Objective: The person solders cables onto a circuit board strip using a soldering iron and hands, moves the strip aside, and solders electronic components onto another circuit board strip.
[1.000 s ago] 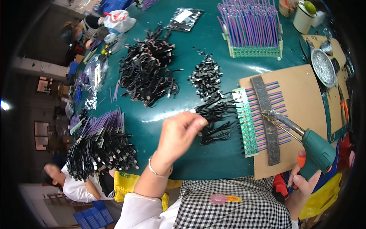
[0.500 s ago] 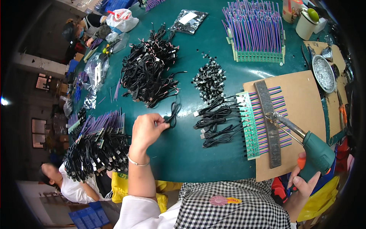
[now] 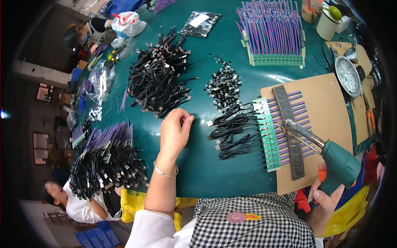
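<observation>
My left hand [image 3: 175, 131] hovers over the green table with thumb and forefinger pinched together. A tiny dark bit shows at the fingertips; what they grip is otherwise hidden. Just beyond lies a big heap of black cables [image 3: 157, 78]. In my right hand [image 3: 326, 198] is a green soldering gun [image 3: 341, 165] with an orange trigger. Its metal tip reaches over a row of green circuit boards [image 3: 269, 142], close to their wire side. Coiled black cables [image 3: 231, 132] lie at the left side of the boards. A dark flat bar [image 3: 291, 144] lies across the boards' coloured wires.
A cardboard sheet [image 3: 326, 111] lies under the bar. Small black-and-silver parts [image 3: 224, 87] are piled mid-table. Boards with upright purple wires [image 3: 273, 33] stand behind. Finished-looking cable bundles [image 3: 105, 165] fill the left edge. A metal dish [image 3: 348, 76] sits right. Two people are at left.
My left hand has moved right and away from me; the looped black cable at its fingers no longer shows. The soldering gun's tip has shifted slightly left, toward the boards.
</observation>
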The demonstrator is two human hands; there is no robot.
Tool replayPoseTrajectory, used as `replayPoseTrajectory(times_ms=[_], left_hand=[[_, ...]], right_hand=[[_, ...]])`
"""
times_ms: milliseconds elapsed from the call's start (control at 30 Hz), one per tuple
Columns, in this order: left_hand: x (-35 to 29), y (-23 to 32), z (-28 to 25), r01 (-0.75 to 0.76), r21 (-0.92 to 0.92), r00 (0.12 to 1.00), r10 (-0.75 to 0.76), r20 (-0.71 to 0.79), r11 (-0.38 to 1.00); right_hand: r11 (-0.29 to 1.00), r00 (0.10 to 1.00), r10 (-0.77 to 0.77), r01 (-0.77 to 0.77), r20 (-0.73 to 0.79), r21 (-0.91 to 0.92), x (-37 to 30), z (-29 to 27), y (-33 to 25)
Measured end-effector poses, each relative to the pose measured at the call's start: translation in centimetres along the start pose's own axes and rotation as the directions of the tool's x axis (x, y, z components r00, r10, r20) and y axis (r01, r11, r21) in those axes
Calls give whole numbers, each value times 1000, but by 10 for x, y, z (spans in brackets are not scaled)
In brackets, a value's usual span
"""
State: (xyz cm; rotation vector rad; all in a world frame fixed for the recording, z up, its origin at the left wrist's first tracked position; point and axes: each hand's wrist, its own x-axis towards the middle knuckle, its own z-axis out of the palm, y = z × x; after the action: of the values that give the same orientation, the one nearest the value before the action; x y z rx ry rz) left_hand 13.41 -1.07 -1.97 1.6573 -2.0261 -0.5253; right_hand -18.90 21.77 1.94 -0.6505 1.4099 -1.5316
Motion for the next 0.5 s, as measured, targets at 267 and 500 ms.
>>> replayPoseTrajectory(times_ms=[267, 500], left_hand=[[-11, 16, -6, -42, 168, 995, 26, 95, 985], [-21, 9, 0, -195, 262, 980, 176, 96, 945]], right_hand=[[995, 992, -39, 27, 118, 99, 6, 7, -4], [992, 992, -3, -13, 126, 126, 9, 10, -5]])
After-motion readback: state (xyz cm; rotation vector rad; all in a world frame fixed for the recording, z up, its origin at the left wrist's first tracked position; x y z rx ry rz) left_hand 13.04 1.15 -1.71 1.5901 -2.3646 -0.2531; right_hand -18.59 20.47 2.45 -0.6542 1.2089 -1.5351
